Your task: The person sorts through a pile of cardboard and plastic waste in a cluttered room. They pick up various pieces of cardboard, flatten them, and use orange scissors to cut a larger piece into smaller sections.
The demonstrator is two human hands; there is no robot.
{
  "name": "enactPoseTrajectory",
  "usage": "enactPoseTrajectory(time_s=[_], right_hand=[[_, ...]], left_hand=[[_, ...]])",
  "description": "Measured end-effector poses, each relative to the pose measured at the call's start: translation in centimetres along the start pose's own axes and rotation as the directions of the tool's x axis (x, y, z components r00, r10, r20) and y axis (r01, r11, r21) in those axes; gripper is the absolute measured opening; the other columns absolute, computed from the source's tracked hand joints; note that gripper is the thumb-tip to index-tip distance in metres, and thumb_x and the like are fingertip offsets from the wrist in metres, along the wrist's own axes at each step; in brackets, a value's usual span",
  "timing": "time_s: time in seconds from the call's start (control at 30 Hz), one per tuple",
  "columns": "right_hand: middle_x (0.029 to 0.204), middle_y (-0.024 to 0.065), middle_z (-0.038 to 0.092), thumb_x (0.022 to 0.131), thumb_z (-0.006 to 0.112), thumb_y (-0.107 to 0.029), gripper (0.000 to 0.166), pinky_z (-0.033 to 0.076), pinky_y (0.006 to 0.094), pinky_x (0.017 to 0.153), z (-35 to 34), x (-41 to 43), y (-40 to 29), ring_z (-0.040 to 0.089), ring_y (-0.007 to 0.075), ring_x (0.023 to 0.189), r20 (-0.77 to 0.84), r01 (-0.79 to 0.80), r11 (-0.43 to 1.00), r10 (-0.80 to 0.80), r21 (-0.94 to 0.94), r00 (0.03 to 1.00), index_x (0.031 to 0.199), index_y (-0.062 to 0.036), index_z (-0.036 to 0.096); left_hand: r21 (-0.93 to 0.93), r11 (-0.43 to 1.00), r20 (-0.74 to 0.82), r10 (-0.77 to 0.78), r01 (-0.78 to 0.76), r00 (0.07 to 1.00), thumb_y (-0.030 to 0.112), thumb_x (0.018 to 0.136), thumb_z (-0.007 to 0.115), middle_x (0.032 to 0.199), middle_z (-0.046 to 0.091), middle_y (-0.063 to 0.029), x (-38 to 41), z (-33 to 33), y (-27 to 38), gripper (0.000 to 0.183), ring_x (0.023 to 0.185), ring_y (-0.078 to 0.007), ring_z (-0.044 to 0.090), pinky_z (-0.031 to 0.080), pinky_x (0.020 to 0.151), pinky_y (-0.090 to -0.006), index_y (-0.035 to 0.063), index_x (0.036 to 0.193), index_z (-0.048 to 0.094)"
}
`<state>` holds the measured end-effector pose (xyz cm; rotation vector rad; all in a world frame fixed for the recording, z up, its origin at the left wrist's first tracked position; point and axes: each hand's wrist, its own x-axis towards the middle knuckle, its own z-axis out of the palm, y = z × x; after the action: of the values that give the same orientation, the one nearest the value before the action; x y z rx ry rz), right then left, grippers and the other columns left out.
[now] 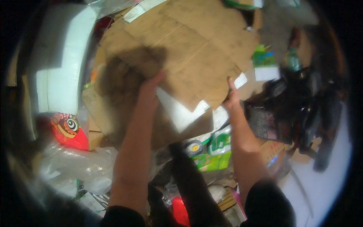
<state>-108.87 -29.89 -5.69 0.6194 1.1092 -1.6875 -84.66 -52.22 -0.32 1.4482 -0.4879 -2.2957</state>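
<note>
A large, flattened brown cardboard box [195, 54] with fold creases fills the upper middle of the view. My left hand [150, 86] is at its lower left part, thumb on top and the fingers hidden. At the lower right edge my right hand [232, 95] grips the cardboard, thumb up, beside a small white label [241, 81]. Below the sheet, between my forearms, a white sheet [181, 116] shows. The shadow of my head and arm falls over the left part of the cardboard.
White foam or board pieces [63, 85] stand at the left, above a red printed package [71, 133]. Clear plastic film [82, 167] lies lower left. Green wrappers [212, 160] lie near my legs. At the right are dark objects, a black printed box [266, 124] and a green bottle [294, 59].
</note>
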Motion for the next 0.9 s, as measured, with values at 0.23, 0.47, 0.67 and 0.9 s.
enactPoseTrajectory(time_s=[0.23, 0.47, 0.67, 0.9], right_hand=[[0.126, 0.0116, 0.051, 0.085, 0.061, -0.023, 0.05, 0.04, 0.0429, 0.096, 2.6, -2.6, 1.8, 0.049, 0.0292, 0.114, 0.054, 0.077, 0.995, -0.073, -0.065, 0.996, 0.128, -0.0041, 0.043], [0.115, 0.0103, 0.056, 0.08, 0.066, -0.02, 0.048, 0.043, 0.0403, 0.092, 1.2, -12.4, 9.6, 0.054, 0.0257, 0.103, -0.186, 0.112, 0.992, -0.122, -0.065, 0.975, 0.121, -0.0004, 0.049], [0.117, 0.0108, 0.053, 0.081, 0.067, -0.019, 0.047, 0.047, 0.0391, 0.091, -6.9, -25.7, 23.9, 0.053, 0.0272, 0.106, -0.163, -0.265, 0.953, 0.287, 0.147, 0.944, 0.122, -0.0092, 0.047], [0.126, 0.0129, 0.048, 0.084, 0.061, -0.039, 0.059, 0.039, 0.0461, 0.099, -7.8, -28.3, 22.3, 0.047, 0.0296, 0.116, -0.14, -0.328, 0.798, 0.3, -0.505, 0.944, 0.13, -0.0083, 0.041]], left_hand=[[0.412, 0.907, -0.132, 0.151, -0.084, 0.98, 0.014, 0.074, 0.073, 0.102, 0.063, -0.0082, 2.3, -1.0, 0.8, 0.034, 0.094, -0.0189, 0.058, 0.046, 0.082, -0.0327, -0.0018, 0.103, 0.063], [0.614, 0.757, -0.013, 0.294, -0.224, 0.956, 0.017, 0.074, 0.068, 0.104, 0.062, -0.0082, -7.5, -8.8, 0.7, 0.039, 0.096, -0.0187, 0.055, 0.041, 0.088, -0.031, -0.0012, 0.107, 0.061], [0.444, 0.891, -0.231, 0.009, 0.098, 0.973, 0.012, 0.071, 0.069, 0.111, 0.061, -0.0113, -22.7, -21.1, -3.2, 0.044, 0.102, -0.0213, 0.055, 0.041, 0.091, -0.034, -0.0022, 0.112, 0.059], [0.501, 0.862, -0.194, 0.028, 0.075, 0.981, 0.013, 0.076, 0.066, 0.117, 0.058, -0.0098, -26.1, -24.2, -6.6, 0.043, 0.108, -0.0214, 0.052, 0.038, 0.095, -0.034, -0.0004, 0.116, 0.057]])
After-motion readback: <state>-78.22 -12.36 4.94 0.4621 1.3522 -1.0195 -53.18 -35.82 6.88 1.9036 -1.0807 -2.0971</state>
